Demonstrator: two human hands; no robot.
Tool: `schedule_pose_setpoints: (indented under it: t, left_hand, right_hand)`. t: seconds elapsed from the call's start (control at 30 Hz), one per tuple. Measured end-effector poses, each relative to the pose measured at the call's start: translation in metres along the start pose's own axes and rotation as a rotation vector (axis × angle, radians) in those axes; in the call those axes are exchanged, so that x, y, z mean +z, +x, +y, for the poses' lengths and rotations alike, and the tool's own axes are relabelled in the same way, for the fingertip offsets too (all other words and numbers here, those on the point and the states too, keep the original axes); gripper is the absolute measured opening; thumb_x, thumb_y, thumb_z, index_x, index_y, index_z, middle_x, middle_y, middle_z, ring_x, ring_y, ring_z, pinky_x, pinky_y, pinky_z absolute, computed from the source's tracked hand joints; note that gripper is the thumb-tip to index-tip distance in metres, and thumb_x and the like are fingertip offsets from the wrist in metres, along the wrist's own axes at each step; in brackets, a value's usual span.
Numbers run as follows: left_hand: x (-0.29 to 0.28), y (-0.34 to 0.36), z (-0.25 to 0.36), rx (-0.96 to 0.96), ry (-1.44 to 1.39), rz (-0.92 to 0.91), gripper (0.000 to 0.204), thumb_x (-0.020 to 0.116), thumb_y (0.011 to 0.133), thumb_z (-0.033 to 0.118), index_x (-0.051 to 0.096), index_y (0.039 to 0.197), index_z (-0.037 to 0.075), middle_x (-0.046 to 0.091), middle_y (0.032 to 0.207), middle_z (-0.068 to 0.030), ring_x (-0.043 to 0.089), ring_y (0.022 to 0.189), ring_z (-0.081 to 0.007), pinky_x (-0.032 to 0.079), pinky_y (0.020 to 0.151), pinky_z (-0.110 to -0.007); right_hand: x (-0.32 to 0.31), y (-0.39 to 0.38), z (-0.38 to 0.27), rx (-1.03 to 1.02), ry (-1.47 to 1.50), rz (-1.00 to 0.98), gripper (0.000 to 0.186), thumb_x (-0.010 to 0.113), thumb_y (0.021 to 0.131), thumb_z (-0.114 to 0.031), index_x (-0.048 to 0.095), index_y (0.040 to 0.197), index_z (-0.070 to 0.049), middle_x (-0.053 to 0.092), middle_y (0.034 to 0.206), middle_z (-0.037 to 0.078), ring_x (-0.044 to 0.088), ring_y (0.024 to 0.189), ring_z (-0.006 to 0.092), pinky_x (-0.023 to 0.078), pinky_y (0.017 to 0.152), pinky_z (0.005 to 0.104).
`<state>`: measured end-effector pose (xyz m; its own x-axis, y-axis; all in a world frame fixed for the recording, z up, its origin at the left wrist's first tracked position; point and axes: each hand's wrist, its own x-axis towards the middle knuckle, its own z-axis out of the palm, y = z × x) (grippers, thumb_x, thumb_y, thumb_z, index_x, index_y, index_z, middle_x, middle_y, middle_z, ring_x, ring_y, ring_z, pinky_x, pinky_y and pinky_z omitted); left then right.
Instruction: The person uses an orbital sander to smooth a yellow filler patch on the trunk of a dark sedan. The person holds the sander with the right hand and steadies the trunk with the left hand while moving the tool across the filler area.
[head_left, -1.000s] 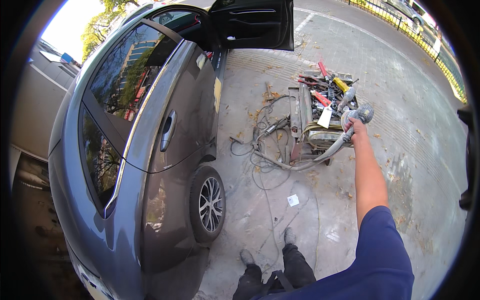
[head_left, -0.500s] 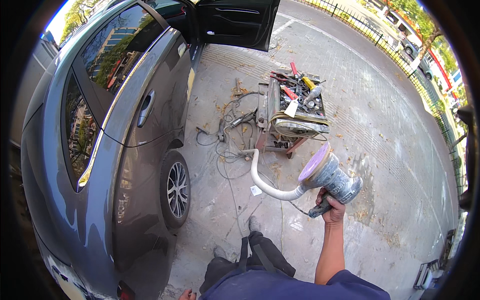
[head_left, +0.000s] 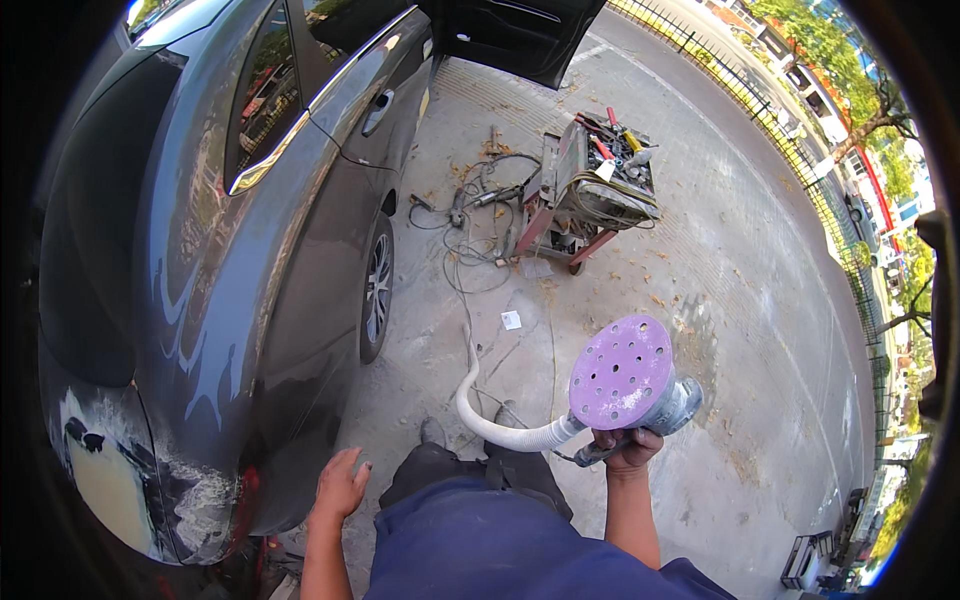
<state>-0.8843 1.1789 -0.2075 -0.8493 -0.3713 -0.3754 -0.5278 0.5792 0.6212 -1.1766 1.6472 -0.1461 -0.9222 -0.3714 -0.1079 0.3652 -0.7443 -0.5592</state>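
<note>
My right hand (head_left: 632,450) is wrapped round the grip of an orbital sander (head_left: 672,405), held up off the ground at the right. Its round purple sanding disc (head_left: 621,371), dotted with holes, faces back toward me and carries pale dust near its lower edge. A white ribbed hose (head_left: 489,430) curves from the sander down to the left. My left hand (head_left: 342,484) holds nothing, its fingers loosely apart, near the rear side of a dark grey car (head_left: 290,370). Beige filler (head_left: 118,497) and scuffed, whitish paint show on the car's rear corner.
Ahead stands a tool cart (head_left: 600,185) with pliers and other tools on top. Cables (head_left: 480,215) lie tangled on the paving beside it. The car's front door (head_left: 520,35) hangs open beyond. A metal rack (head_left: 805,560) sits at the lower right.
The sander has turned so its purple disc shows face-on, and moved slightly lower and left. My left hand has come up into view beside the car. The view has shifted toward the car's rear.
</note>
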Motion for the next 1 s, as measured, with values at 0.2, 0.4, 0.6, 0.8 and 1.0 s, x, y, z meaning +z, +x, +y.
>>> schedule_pose_setpoints:
  t: [0.2, 0.4, 0.6, 0.8, 1.0]
  left_hand:
    - [0.013, -0.127, -0.06, -0.084, -0.001, 0.011, 0.054, 0.068, 0.116, 0.04, 0.071, 0.155, 0.003, 0.074, 0.153, -0.0257, 0.068, 0.143, -0.0485, 0.055, 0.122, -0.055]
    - [0.076, -0.298, -0.128, -0.396, -0.043, 0.014, 0.058, 0.067, 0.116, 0.042, 0.068, 0.16, 0.005, 0.07, 0.161, -0.0249, 0.066, 0.148, -0.0463, 0.052, 0.127, -0.052]
    - [0.118, -0.491, -0.183, -0.577, -0.018, -0.04, 0.057, 0.07, 0.114, 0.042, 0.07, 0.158, 0.007, 0.072, 0.158, -0.0248, 0.067, 0.145, -0.0475, 0.054, 0.123, -0.054]
    - [0.109, -0.555, -0.252, -0.664, -0.103, 0.09, 0.055, 0.072, 0.11, 0.041, 0.073, 0.154, 0.008, 0.076, 0.152, -0.0237, 0.07, 0.142, -0.0462, 0.056, 0.121, -0.054]
    - [0.036, -0.53, -0.335, -0.57, -0.142, 0.254, 0.055, 0.071, 0.111, 0.039, 0.072, 0.154, 0.005, 0.076, 0.15, -0.0248, 0.071, 0.139, -0.047, 0.057, 0.119, -0.054]
  right_hand:
    - [0.022, -0.065, 0.022, 0.106, -0.216, 0.003, 0.052, 0.08, 0.08, -0.018, 0.071, 0.124, 0.008, 0.07, 0.089, 0.017, 0.069, 0.069, 0.0312, 0.062, 0.063, 0.0435]
    - [0.043, -0.119, 0.065, 0.278, -0.517, -0.079, 0.059, 0.086, 0.085, -0.024, 0.071, 0.13, 0.011, 0.081, 0.108, 0.025, 0.08, 0.077, 0.0303, 0.07, 0.069, 0.0395]
    - [0.096, -0.19, 0.118, 0.436, -0.696, -0.126, 0.055, 0.088, 0.086, -0.023, 0.074, 0.129, 0.007, 0.081, 0.103, 0.019, 0.082, 0.077, 0.0293, 0.07, 0.068, 0.0402]
    - [0.191, -0.231, 0.138, 0.527, -0.908, -0.208, 0.051, 0.083, 0.079, -0.014, 0.075, 0.125, 0.009, 0.08, 0.095, 0.018, 0.082, 0.074, 0.032, 0.069, 0.067, 0.0442]
    - [0.328, -0.279, 0.168, 0.441, -1.086, -0.271, 0.043, 0.08, 0.087, -0.012, 0.073, 0.124, 0.008, 0.074, 0.096, 0.015, 0.077, 0.069, 0.0283, 0.065, 0.059, 0.0404]
